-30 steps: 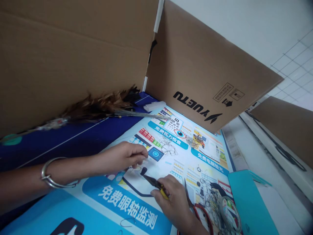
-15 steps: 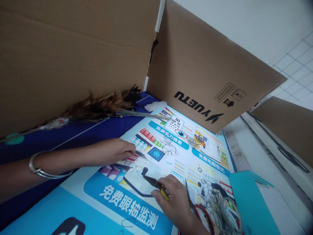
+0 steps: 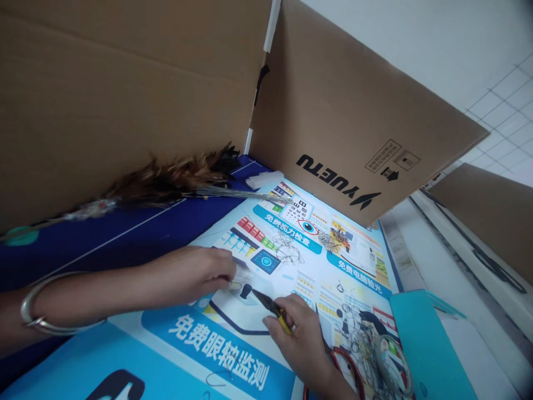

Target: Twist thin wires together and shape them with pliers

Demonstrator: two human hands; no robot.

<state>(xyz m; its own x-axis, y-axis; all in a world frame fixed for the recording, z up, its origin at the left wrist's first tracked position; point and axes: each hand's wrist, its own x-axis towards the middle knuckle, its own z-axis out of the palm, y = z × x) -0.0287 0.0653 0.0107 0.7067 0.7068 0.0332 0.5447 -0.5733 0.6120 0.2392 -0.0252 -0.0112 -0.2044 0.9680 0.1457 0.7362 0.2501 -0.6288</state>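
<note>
My right hand [image 3: 297,333] is wrapped round pliers [image 3: 272,307] with yellow-and-black handles, their dark jaws pointing up and left. Just left of the jaw tips, my left hand [image 3: 212,269] is closed in a pinch on a thin wire [image 3: 236,285], of which a small loop shows at the fingertips. Motion blur softens its outline. Red-handled scissors [image 3: 350,369] lie beside my right wrist, partly covered by it. A tangle of bent wire pieces [image 3: 360,333] is heaped to the right of that hand.
A printed poster [image 3: 225,355] covers the work surface. Straight wires [image 3: 245,193] and a brown feather bundle [image 3: 175,175] lie along the cardboard wall [image 3: 125,83]. A roll of tape [image 3: 393,366] and a teal box [image 3: 428,344] are at the right. Another cardboard panel [image 3: 353,111] stands behind.
My left hand has shifted slightly down and toward the pliers, bringing the wire loop close to the jaws. My right hand with the pliers has moved slightly right.
</note>
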